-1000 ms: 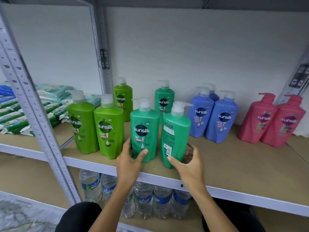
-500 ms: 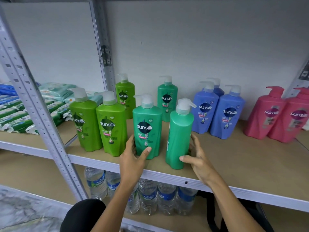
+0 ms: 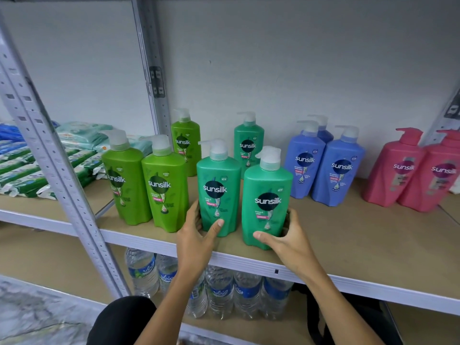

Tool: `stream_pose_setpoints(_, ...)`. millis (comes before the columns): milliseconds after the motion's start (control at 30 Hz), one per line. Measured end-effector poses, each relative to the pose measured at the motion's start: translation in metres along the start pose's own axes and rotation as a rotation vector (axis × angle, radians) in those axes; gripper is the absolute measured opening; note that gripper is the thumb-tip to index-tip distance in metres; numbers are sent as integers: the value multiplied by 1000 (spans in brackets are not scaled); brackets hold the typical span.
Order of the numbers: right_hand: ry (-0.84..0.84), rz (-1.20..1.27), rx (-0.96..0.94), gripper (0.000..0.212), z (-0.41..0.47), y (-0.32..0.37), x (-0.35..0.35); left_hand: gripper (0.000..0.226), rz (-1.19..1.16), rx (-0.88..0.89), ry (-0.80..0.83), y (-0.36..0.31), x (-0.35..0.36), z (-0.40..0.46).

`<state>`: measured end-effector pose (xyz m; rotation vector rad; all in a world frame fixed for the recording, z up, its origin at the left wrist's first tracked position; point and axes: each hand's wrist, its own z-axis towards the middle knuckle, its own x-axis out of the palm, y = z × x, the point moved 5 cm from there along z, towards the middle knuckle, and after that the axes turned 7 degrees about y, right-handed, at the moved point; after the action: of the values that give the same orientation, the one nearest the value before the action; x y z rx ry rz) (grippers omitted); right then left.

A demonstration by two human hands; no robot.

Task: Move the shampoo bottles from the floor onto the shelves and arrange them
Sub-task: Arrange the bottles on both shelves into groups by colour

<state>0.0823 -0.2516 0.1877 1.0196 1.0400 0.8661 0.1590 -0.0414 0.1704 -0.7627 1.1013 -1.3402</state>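
Two teal shampoo bottles stand upright near the front edge of the shelf [image 3: 348, 250]. My left hand [image 3: 196, 235] grips the base of the left teal bottle [image 3: 217, 180], thumb across its front. My right hand [image 3: 286, 240] grips the base of the right teal bottle [image 3: 266, 185], whose label faces me. A third teal bottle [image 3: 249, 143] stands behind them. Three lime green bottles [image 3: 164, 185] stand to the left, blue bottles [image 3: 336, 168] and pink bottles [image 3: 395, 168] to the right.
A grey slotted upright post [image 3: 57, 170] rises at the left front. Packs of wipes [image 3: 29, 168] lie on the neighbouring shelf. Water bottles [image 3: 219, 292] stand on the shelf below. Bare shelf board lies right of my right hand.
My right hand has turned the right teal bottle so that its front label now faces me instead of its side. My left hand has stayed on the left teal bottle.
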Motion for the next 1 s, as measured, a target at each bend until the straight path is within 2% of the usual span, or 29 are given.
stream_pose_setpoints(100, -131, -168, 4, 66, 1, -2, 3, 70, -1, -1, 1, -2, 1, 0)
stream_pose_setpoints(233, -53, -98, 10, 49, -1, -4, 0, 69, -15, -14, 1, 0, 1, 0)
stream_pose_setpoints(433, -59, -116, -30, 47, -2, -3, -1, 70, -7, -32, -1, 2, 1, 1)
stream_pose_setpoints(767, 78, -142, 6, 49, 12, -10, -2, 71, -42, -43, -7, -2, 1, 4)
stream_pose_setpoints(1000, 109, -133, 15, 49, 15, -17, 1, 68, -17, -60, 14, 0, -1, 5)
